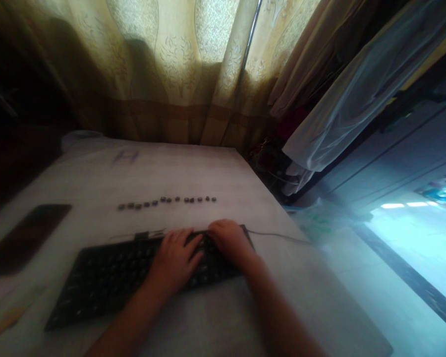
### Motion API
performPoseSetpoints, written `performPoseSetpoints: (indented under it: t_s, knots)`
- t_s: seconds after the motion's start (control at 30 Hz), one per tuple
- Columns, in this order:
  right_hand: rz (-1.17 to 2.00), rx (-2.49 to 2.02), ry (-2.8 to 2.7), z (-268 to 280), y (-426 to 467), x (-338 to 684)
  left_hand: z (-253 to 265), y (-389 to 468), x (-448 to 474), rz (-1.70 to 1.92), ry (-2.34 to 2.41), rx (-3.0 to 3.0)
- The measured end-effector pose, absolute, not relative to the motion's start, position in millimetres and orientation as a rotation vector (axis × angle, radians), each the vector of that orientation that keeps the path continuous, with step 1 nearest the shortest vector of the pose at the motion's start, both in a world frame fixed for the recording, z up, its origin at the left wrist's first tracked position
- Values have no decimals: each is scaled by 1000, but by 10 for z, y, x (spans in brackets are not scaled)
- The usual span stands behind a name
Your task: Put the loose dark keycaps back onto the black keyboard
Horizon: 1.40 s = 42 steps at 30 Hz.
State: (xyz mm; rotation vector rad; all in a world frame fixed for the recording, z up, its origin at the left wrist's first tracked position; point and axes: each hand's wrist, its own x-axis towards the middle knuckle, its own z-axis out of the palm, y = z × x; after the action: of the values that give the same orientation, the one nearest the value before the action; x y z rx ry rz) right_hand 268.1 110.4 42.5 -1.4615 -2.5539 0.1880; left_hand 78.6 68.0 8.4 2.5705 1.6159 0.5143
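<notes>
A black computer keyboard [107, 277] lies at a slant on the pale tabletop. My left hand [174, 258] rests across its right-middle keys, fingers stretched and thumb held apart. Over the upper right end of the keyboard, my right hand [232, 243] has its fingers bent and pressed together. Blur and the hand itself hide its fingertips, so anything pinched there cannot be made out. Beyond the keyboard, several small dark pieces that look like keycaps [155, 203] form an uneven row.
A flat dark rectangular object [27, 238] lies left on the table [193, 168]. The keyboard's cable [278, 235] runs right. An orange item [5, 325] sits at lower left. Patterned curtains [178, 64] hang behind; cloths [342, 104] hang at right above the tiled floor [405, 258].
</notes>
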Motion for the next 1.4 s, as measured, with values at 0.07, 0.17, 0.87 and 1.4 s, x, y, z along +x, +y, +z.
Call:
performPoseSetpoints:
  t_s: [0.07, 0.17, 0.87, 1.4]
  knots:
    - [173, -1456, -2563, 417, 1108, 2674, 72, 679, 785, 530, 1612, 2572]
    - [150, -1437, -2563, 391, 1121, 2675, 53, 678, 776, 563, 1606, 2566]
    - [333, -1359, -2354, 261, 1161, 2777, 256, 716, 880, 258, 1636, 2530]
    - [504, -1431, -1904, 91, 1315, 3127, 205, 729, 847, 347, 1631, 2579]
